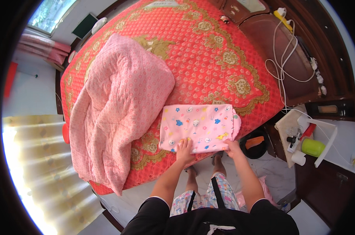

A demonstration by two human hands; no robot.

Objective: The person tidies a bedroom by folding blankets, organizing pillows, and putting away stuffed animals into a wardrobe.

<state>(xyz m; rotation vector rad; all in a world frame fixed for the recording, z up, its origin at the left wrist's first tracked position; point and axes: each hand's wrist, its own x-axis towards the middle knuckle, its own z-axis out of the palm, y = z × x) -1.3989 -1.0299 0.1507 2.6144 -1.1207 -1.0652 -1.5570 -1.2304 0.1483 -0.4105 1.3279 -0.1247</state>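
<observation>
A folded pink cloth (196, 124) printed with small animals and flowers lies near the edge of a bed with a red and gold patterned cover (201, 70). My left hand (185, 148) rests on the cloth's near edge, left of its middle, with its fingers on top. At the near right corner, my right hand (232, 147) pinches the cloth, its thumb on top and the other fingers partly hidden. A scalloped edge shows along the cloth's right side. Left of it, a crumpled pink quilt (130, 88) covers much of the bed.
At the right stands a bedside table (286, 126) holding a green container (312, 147), a white roll (298, 158) and small items. A black bin (254, 147) is beside the bed's corner. White cables (278, 67) hang over the headboard. A pink bag (265, 188) lies on the floor.
</observation>
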